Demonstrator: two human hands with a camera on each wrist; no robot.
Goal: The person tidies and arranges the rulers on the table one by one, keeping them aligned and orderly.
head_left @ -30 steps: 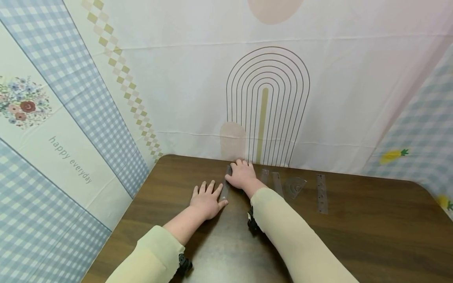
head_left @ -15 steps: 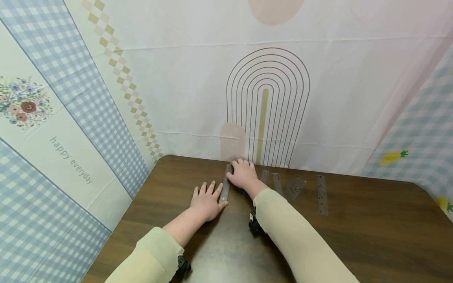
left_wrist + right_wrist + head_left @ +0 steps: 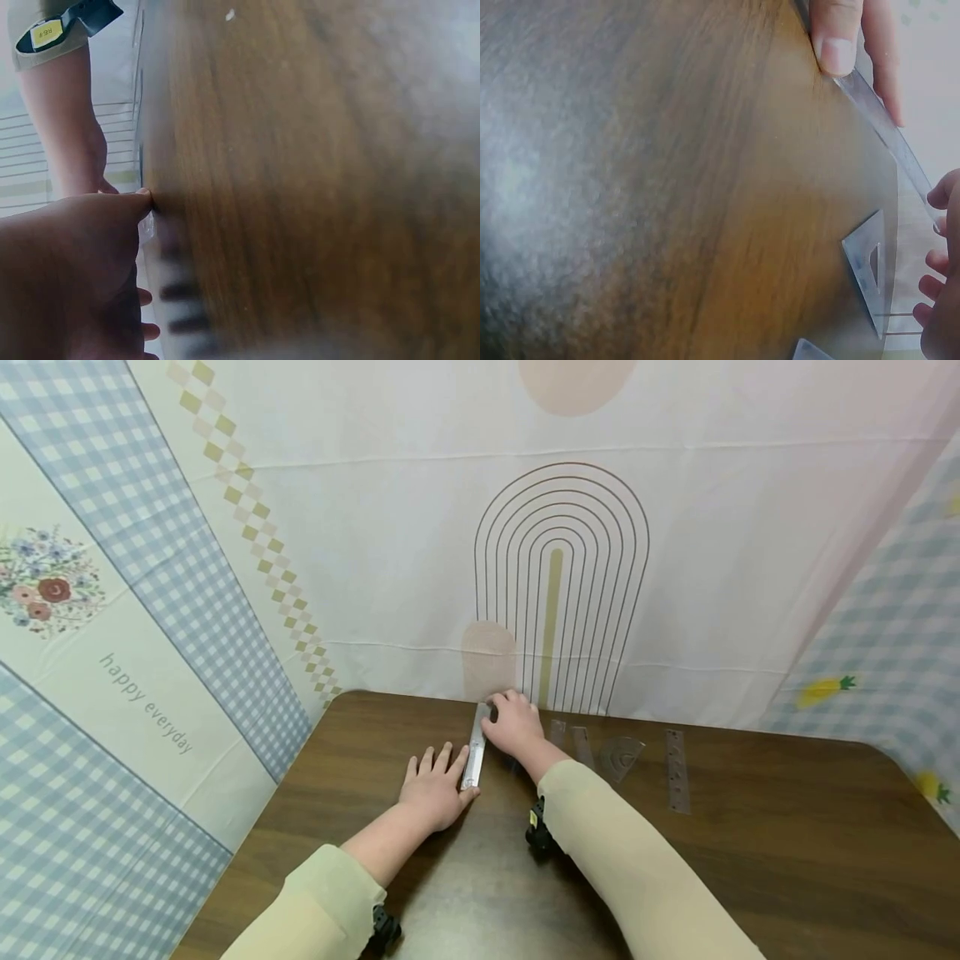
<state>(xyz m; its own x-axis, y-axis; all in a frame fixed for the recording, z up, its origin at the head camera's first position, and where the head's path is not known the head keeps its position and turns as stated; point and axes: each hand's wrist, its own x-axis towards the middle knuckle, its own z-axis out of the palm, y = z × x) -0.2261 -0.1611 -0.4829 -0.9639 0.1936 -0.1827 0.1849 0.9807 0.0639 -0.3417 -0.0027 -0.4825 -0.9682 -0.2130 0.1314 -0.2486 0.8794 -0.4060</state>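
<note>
A clear straight ruler (image 3: 475, 753) stands between both hands at the table's far side, its near end toward the person. With thumb and fingertip, my right hand (image 3: 514, 724) pinches its far end; the right wrist view shows the thumb and fingers (image 3: 943, 259) right at that end. My left hand (image 3: 433, 795) lies spread with straight fingers to the left of the ruler. Its thumb (image 3: 835, 54) touches the near end, and the index fingertip is along the other edge. A clear set square (image 3: 866, 266) lies near the right hand, mostly hidden by that arm in the head view.
Right of the right hand, two narrow clear strips (image 3: 582, 746), a clear protractor (image 3: 621, 758) and a ruler with cut-outs (image 3: 678, 772) lie on the brown wooden table (image 3: 787, 827). A printed cloth (image 3: 390, 568) hangs behind the table's far edge.
The ruler's face has gone from dark to bright as it tilts under the right hand's fingers. The right thumb has shifted slightly; the left hand has stayed nearly still.
</note>
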